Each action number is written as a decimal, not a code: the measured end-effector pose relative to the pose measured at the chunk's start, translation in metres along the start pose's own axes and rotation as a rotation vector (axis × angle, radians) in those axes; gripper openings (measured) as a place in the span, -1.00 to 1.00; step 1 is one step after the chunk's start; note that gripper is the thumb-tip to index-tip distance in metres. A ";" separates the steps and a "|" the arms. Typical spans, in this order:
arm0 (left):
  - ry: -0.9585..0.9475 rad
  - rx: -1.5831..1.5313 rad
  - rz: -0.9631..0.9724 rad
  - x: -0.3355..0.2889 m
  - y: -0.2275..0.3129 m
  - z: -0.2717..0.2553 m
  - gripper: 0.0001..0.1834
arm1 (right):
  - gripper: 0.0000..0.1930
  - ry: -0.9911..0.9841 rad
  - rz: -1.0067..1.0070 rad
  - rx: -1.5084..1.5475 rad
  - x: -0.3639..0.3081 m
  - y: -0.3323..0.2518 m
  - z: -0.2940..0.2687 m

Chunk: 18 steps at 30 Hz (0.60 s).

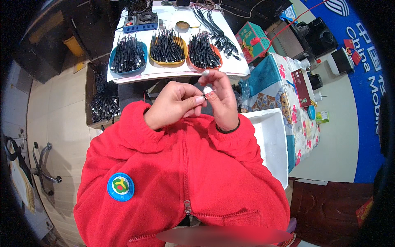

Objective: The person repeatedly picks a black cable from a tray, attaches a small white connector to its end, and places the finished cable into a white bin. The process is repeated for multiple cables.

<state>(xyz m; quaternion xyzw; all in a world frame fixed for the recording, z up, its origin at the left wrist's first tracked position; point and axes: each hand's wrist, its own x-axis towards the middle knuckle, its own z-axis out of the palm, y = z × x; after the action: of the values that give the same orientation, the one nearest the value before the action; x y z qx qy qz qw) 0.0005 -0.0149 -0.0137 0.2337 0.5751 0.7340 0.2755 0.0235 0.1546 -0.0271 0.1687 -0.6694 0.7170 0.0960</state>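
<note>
My hands meet in front of my chest, near the front edge of the white table. Thumb and forefinger of my left hand pinch a tiny dark piece, probably a cable end, with thin light strands beside it. Against it presses the thumb side of my right hand, its fingers bent and one raised. White coverings wrap fingertips of the right hand. Whatever lies between the right thumb and forefinger is too small to make out. Fingers hide the rest of the piece.
Black cables with plugs fill a blue basket, a yellow basket and an orange basket. Behind them stands a blue device with a fan. More cables lie in a box at left. At right is a white foam box.
</note>
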 end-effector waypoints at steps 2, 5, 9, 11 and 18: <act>-0.002 0.044 -0.011 0.001 0.001 -0.002 -0.80 | -0.79 0.018 0.118 0.011 0.002 -0.005 -0.007; 0.012 0.065 -0.021 0.000 0.000 -0.003 -0.80 | -0.64 0.005 -0.004 -0.189 0.001 -0.015 -0.015; 0.041 0.090 0.019 0.003 -0.005 0.000 -0.80 | -0.72 -0.057 -0.076 -0.571 -0.003 -0.019 -0.009; 0.023 0.083 0.023 0.003 -0.005 -0.001 -0.80 | -0.78 -0.036 -0.149 -0.578 -0.004 -0.015 -0.007; 0.021 -0.057 0.009 -0.011 0.009 -0.012 -0.79 | -0.75 0.200 -0.130 -0.352 0.002 -0.026 -0.040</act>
<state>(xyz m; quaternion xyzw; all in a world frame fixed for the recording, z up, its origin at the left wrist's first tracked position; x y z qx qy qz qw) -0.0004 -0.0322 -0.0077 0.2206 0.5559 0.7536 0.2728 0.0262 0.1968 -0.0038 0.1200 -0.7593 0.5944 0.2362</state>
